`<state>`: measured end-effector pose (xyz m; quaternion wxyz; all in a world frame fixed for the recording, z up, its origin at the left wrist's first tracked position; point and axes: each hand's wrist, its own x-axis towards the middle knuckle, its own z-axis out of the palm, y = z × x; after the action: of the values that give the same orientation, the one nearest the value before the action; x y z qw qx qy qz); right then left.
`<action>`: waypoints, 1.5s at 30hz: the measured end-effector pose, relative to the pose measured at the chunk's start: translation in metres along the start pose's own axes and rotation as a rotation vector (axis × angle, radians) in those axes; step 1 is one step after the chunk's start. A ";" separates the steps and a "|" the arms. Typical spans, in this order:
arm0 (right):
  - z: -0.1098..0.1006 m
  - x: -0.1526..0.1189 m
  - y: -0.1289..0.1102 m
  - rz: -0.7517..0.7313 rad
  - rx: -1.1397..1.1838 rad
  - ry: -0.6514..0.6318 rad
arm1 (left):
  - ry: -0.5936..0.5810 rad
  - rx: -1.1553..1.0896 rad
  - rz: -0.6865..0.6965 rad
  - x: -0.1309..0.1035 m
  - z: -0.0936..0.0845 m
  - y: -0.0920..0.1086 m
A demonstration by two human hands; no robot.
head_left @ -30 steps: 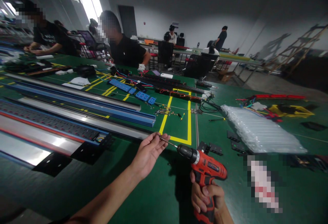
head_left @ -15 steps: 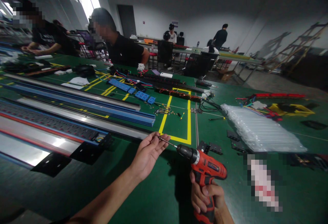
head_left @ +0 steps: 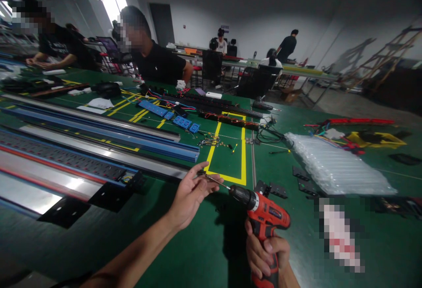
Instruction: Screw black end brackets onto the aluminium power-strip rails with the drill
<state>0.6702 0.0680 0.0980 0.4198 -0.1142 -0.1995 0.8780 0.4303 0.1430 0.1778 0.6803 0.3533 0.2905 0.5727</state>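
Note:
A red and black power drill (head_left: 268,211) is gripped by its handle in my right hand (head_left: 265,253), its chuck pointing up and to the left. From the chuck a long thin bit (head_left: 218,182) reaches to my left hand (head_left: 193,198). That hand is palm up beside the bit's tip, its index finger raised and the other fingers spread around the shaft. Whether anything small sits at the tip is too small to tell. Above the hands, small screws and parts (head_left: 212,141) lie scattered by a yellow taped rectangle (head_left: 243,160) on the green table.
Long metal and blue profiles (head_left: 154,140) fill the left side. Black brackets (head_left: 277,190) lie beyond the drill, with a bubble-wrapped pack (head_left: 339,165) to the right. Blue socket modules (head_left: 186,123) and wires lie farther back. A person in black (head_left: 158,61) is across the table.
My left hand's fingers have spread, with the index finger lifting away from the bit's tip. The drill has shifted very slightly, still in my right hand.

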 end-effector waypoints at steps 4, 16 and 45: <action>0.002 -0.002 0.003 -0.047 0.035 -0.004 | -0.163 0.089 -0.065 -0.006 0.012 -0.009; 0.012 0.000 0.005 -0.057 -0.206 0.256 | -0.054 0.099 -0.046 -0.014 0.050 -0.048; 0.043 -0.021 0.032 -0.241 -0.190 0.749 | 0.016 0.115 -0.221 -0.016 0.048 -0.059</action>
<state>0.6458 0.0228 0.1227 0.5511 -0.4403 -0.1250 0.6977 0.4998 0.1141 0.1578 0.7156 0.3528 0.3653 0.4795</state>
